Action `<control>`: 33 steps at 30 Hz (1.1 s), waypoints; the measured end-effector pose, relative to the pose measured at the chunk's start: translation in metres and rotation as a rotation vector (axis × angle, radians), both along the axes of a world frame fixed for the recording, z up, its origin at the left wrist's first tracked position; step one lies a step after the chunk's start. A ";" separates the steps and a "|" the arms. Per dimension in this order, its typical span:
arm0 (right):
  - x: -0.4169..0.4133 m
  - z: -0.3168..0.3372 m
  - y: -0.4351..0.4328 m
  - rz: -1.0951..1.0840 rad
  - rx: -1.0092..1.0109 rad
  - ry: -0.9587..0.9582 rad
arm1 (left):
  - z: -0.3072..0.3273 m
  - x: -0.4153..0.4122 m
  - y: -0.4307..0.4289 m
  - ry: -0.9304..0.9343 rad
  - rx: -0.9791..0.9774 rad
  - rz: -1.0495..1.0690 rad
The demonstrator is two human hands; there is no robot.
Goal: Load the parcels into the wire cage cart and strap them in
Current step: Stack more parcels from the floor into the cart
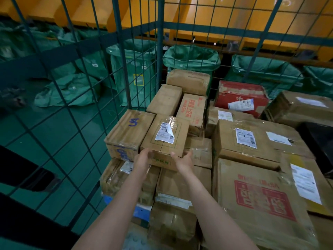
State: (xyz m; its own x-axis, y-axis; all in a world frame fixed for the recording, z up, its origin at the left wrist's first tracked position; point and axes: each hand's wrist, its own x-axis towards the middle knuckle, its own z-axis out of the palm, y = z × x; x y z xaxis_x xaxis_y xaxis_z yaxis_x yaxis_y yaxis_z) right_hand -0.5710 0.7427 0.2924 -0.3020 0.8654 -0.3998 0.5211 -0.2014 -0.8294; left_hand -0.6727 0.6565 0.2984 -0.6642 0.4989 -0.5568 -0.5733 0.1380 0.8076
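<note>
Reaching into the wire cage cart (115, 42): your left hand (143, 157) and right hand (182, 160), both open, flank the labelled parcel (165, 139). It lies at 12 o'clock atop the stack, long axis 6-to-12. The left hand looks marginally nearer.

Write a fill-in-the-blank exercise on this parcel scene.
The left hand and right hand reach the near edge of the centre box, whose label is ____.
The neighbouring box on its left shows the handwritten letters ____.
Beyond the wire cage stand sacks coloured ____.
Answers: white; UA; green.
</note>
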 end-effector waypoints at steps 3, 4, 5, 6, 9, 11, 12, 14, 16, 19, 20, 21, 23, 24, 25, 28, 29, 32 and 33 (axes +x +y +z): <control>0.002 0.003 -0.006 0.011 0.007 -0.014 | -0.005 -0.003 -0.006 -0.038 -0.005 0.053; 0.003 0.003 -0.007 0.011 0.007 -0.013 | -0.014 -0.010 -0.004 -0.032 -0.004 0.070; 0.003 0.004 -0.008 0.014 0.007 -0.014 | -0.022 -0.018 -0.002 -0.014 0.017 0.073; 0.004 0.006 -0.007 0.017 0.012 -0.013 | -0.032 -0.026 0.002 0.004 0.030 0.070; 0.007 0.012 -0.006 0.038 0.032 -0.011 | -0.033 -0.037 0.009 0.015 0.005 0.012; 0.010 0.017 -0.005 0.060 0.045 -0.028 | -0.008 -0.029 0.004 0.013 -0.012 -0.020; 0.012 0.018 -0.004 0.072 0.047 -0.029 | -0.002 -0.028 0.004 0.021 -0.026 -0.025; 0.015 0.019 -0.004 0.095 0.043 -0.020 | -0.006 -0.031 0.005 0.033 -0.010 -0.044; 0.017 0.019 -0.005 0.122 0.044 -0.021 | 0.002 -0.024 0.002 0.045 -0.023 -0.053; 0.018 0.021 -0.009 0.151 0.027 -0.002 | 0.003 -0.021 0.001 0.054 -0.022 -0.044; 0.018 0.020 -0.010 0.152 0.026 0.002 | 0.000 -0.023 0.001 0.052 -0.022 -0.036; 0.018 0.021 -0.011 0.146 0.040 0.000 | -0.007 -0.026 0.001 0.051 -0.022 -0.027; 0.018 0.022 -0.012 0.090 0.110 -0.001 | -0.020 -0.030 0.003 0.037 -0.033 -0.020; 0.018 0.025 -0.012 0.053 0.143 0.008 | -0.021 -0.027 0.002 0.029 -0.042 -0.021; 0.018 0.028 -0.013 0.024 0.160 0.026 | -0.015 -0.020 -0.001 0.023 -0.050 -0.020; 0.014 0.033 -0.014 0.021 0.147 0.077 | 0.000 0.000 -0.007 0.019 -0.073 -0.005; 0.011 0.034 -0.015 0.031 0.151 0.083 | 0.001 0.003 -0.008 0.024 -0.071 -0.006; 0.006 0.030 -0.023 0.087 0.174 0.098 | 0.004 0.009 -0.013 0.025 -0.055 0.016; 0.005 0.028 -0.028 0.118 0.175 0.105 | 0.004 0.010 -0.018 0.018 -0.048 0.024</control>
State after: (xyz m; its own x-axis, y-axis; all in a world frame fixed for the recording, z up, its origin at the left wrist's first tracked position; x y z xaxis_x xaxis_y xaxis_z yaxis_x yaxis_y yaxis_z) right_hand -0.5658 0.7145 0.3204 -0.4372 0.8750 -0.2080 0.4415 0.0073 -0.8972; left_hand -0.6623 0.6389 0.3028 -0.6859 0.4553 -0.5677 -0.5625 0.1632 0.8105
